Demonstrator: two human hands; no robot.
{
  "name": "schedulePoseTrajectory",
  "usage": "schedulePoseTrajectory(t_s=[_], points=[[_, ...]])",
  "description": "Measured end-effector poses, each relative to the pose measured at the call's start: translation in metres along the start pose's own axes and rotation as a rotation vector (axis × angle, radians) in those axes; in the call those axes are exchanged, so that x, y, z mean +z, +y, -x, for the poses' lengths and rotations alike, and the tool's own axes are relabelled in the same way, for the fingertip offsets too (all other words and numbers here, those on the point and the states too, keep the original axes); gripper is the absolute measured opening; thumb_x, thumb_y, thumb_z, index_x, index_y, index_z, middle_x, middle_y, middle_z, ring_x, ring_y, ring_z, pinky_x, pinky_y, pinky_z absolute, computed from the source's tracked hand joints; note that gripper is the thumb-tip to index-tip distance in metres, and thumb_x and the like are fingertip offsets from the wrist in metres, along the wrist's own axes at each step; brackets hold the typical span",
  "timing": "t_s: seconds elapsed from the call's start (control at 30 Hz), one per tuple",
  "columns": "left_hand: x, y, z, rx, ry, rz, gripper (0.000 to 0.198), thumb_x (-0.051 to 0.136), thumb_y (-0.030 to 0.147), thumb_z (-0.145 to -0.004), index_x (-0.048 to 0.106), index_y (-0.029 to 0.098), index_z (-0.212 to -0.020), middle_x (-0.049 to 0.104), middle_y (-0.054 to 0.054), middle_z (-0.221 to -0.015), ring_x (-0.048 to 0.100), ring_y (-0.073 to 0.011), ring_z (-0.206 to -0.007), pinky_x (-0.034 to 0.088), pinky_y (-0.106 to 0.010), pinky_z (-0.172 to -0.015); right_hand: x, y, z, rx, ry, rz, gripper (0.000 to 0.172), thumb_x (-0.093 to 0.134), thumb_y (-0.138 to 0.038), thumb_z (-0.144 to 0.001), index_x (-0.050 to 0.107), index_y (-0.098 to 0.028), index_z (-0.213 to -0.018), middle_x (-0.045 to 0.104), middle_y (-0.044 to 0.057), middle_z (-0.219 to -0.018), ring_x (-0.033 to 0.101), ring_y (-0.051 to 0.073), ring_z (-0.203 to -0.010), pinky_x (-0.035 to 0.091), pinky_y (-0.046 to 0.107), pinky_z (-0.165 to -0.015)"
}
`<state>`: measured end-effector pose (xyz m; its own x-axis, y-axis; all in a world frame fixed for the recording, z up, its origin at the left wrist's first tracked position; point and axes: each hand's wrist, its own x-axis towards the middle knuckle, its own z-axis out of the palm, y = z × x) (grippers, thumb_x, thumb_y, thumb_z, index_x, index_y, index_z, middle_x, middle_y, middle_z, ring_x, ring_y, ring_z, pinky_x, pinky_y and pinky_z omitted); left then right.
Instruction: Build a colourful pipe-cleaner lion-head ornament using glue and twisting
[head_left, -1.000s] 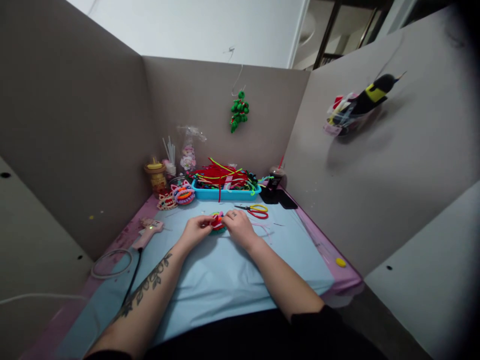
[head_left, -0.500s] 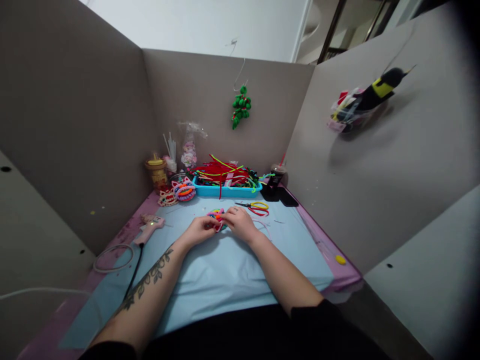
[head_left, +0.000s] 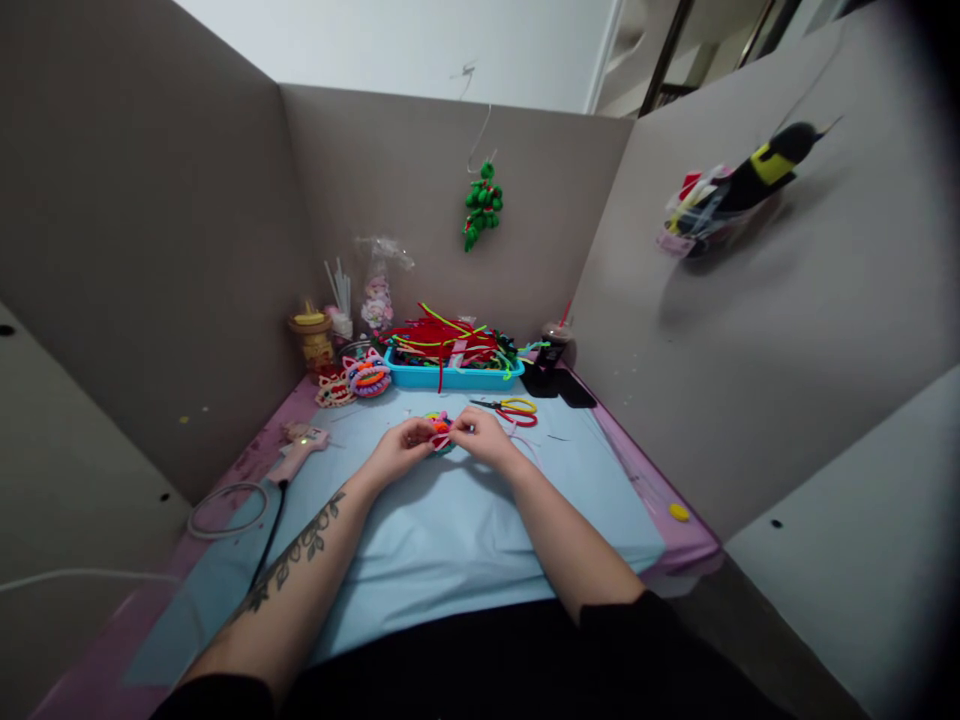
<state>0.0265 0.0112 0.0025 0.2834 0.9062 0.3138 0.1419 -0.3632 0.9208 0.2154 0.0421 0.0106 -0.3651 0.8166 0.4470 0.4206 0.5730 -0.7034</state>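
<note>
A small multicoloured craft piece point(head_left: 441, 430), with pink, orange, red and teal parts, sits between my two hands over the light blue cloth point(head_left: 450, 520). The fingers of my left hand point(head_left: 401, 447) are closed on its left side. My right hand point(head_left: 484, 437) pinches a thin pale pink strip point(head_left: 442, 440) at the piece's right side. More of a pale pink strand lies on the cloth just right of my right hand. My fingertips partly cover the piece, so its full shape is hidden.
Behind stands a blue tray point(head_left: 457, 380) heaped with fuzzy stems. Scissors point(head_left: 514, 408) lie in front of it. A pink glue gun point(head_left: 300, 452) and its cord are at left, near finished crafts point(head_left: 367, 375) and a cup point(head_left: 311, 340). Black flat objects point(head_left: 574, 388) lie back right.
The fingers of both hands have shifted on the craft piece, showing more of its middle. The thin pink strip now shows across its front. The camera view has tilted slightly.
</note>
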Motion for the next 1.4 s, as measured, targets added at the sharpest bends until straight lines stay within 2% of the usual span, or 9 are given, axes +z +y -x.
schedulePoseTrajectory(t_s=[0.13,0.23,0.33,0.43,0.53,0.77,1.0,1.13,1.4], points=[[0.001,0.000,0.000,-0.047,-0.005,0.079,0.041,0.069,0.037,-0.072,0.068,0.013,-0.105,0.067,-0.013,-0.111,0.062,-0.0242,-0.096,0.047,-0.036,-0.087,0.003,0.002,0.000,0.144,0.047,-0.111,0.012,0.062,-0.022,-0.070,0.063,-0.017,-0.059,0.053,-0.001,-0.063,0.051,0.013,-0.064,0.038,0.025,-0.063],[0.001,-0.001,0.001,-0.069,-0.022,0.095,0.049,0.072,0.034,-0.068,0.065,0.013,-0.112,0.062,-0.014,-0.120,0.062,-0.0256,-0.098,0.048,-0.039,-0.087,0.005,0.004,0.001,0.194,0.080,-0.180,0.013,0.063,-0.026,-0.068,0.063,-0.017,-0.060,0.055,-0.001,-0.063,0.051,0.014,-0.064,0.038,0.025,-0.063],[0.002,0.000,0.001,-0.073,-0.031,0.105,0.057,0.074,0.032,-0.065,0.062,0.013,-0.117,0.061,-0.014,-0.122,0.063,-0.0261,-0.098,0.049,-0.039,-0.086,0.007,0.004,0.000,0.221,0.091,-0.241,0.013,0.063,-0.026,-0.067,0.062,-0.016,-0.059,0.054,-0.002,-0.061,0.050,0.013,-0.062,0.038,0.025,-0.062],[0.002,0.003,0.002,-0.062,0.026,0.062,0.051,0.074,0.033,-0.065,0.066,0.014,-0.112,0.063,-0.013,-0.119,0.062,-0.0267,-0.100,0.049,-0.040,-0.089,0.008,0.004,0.000,0.224,0.091,-0.278,0.012,0.064,-0.026,-0.066,0.063,-0.016,-0.058,0.054,-0.002,-0.060,0.050,0.013,-0.060,0.038,0.025,-0.060],[0.002,0.003,0.001,-0.056,0.056,0.040,0.049,0.073,0.035,-0.066,0.067,0.015,-0.110,0.064,-0.012,-0.118,0.061,-0.0276,-0.104,0.047,-0.041,-0.092,0.008,0.002,0.000,0.208,0.087,-0.305,0.011,0.065,-0.026,-0.066,0.063,-0.016,-0.059,0.055,-0.002,-0.059,0.050,0.012,-0.059,0.039,0.024,-0.059],[-0.001,-0.007,-0.001,-0.083,0.013,0.133,0.052,0.073,0.038,-0.067,0.066,0.014,-0.113,0.063,-0.014,-0.119,0.060,-0.0283,-0.105,0.048,-0.041,-0.091,0.005,0.000,0.001,0.169,0.087,-0.289,0.010,0.066,-0.023,-0.066,0.063,-0.017,-0.059,0.053,-0.002,-0.059,0.050,0.013,-0.060,0.040,0.025,-0.060],[-0.006,-0.004,-0.001,-0.167,0.064,0.221,0.053,0.067,0.049,-0.071,0.067,0.012,-0.109,0.067,-0.015,-0.109,0.065,-0.0269,-0.092,0.052,-0.035,-0.077,0.002,0.002,0.001,0.056,0.079,-0.212,0.009,0.067,-0.023,-0.069,0.066,-0.018,-0.061,0.054,-0.001,-0.063,0.052,0.013,-0.065,0.041,0.026,-0.065],[-0.006,-0.005,-0.001,-0.214,0.035,0.234,0.052,0.069,0.048,-0.070,0.068,0.013,-0.107,0.068,-0.015,-0.107,0.066,-0.0256,-0.088,0.052,-0.032,-0.072,0.002,0.004,0.002,-0.009,0.092,-0.201,0.008,0.068,-0.023,-0.070,0.069,-0.019,-0.063,0.056,0.000,-0.065,0.053,0.014,-0.065,0.042,0.027,-0.065],[-0.003,-0.005,-0.002,-0.184,0.028,0.189,0.047,0.067,0.044,-0.072,0.068,0.012,-0.106,0.071,-0.013,-0.094,0.065,-0.0192,-0.074,0.050,-0.028,-0.067,0.006,0.006,0.004,-0.103,0.168,-0.174,0.007,0.069,-0.025,-0.073,0.072,-0.020,-0.070,0.059,0.002,-0.067,0.056,0.015,-0.066,0.045,0.026,-0.063]])
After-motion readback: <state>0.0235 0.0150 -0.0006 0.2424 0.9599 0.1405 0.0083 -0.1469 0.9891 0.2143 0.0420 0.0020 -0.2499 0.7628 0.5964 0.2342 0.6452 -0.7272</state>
